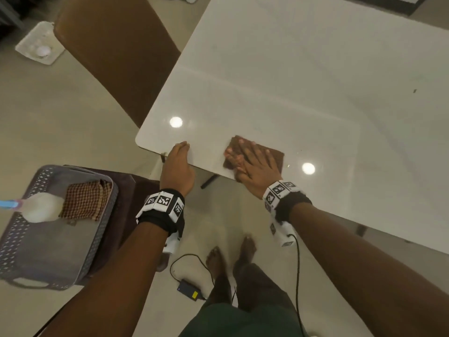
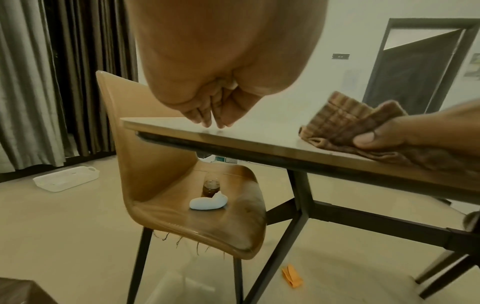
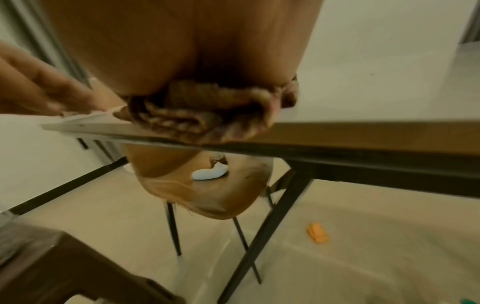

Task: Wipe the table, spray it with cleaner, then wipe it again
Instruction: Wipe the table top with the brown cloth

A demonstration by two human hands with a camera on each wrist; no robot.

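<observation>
A glossy white table [image 1: 291, 81] fills the upper right of the head view. On it, near its front edge, lies a brown checked cloth [image 1: 274, 154]. My right hand [image 1: 239, 154] presses flat on this cloth with the fingers straight and spread. In the right wrist view the cloth [image 3: 197, 115] bunches under the palm at the table edge [image 3: 363, 127]. My left hand [image 1: 181, 148] rests its fingertips on the table near the front left corner and holds nothing. A white spray bottle [image 1: 41, 206] stands in a grey basket [image 1: 92, 239] at the lower left.
A second folded checked cloth [image 1: 85, 200] lies in the basket, which sits on a dark stool. A brown chair [image 1: 116, 57] stands at the table's left side, with a small jar and a pale object [image 2: 207, 203] on its seat. A charger and cable [image 1: 188, 289] lie by my feet.
</observation>
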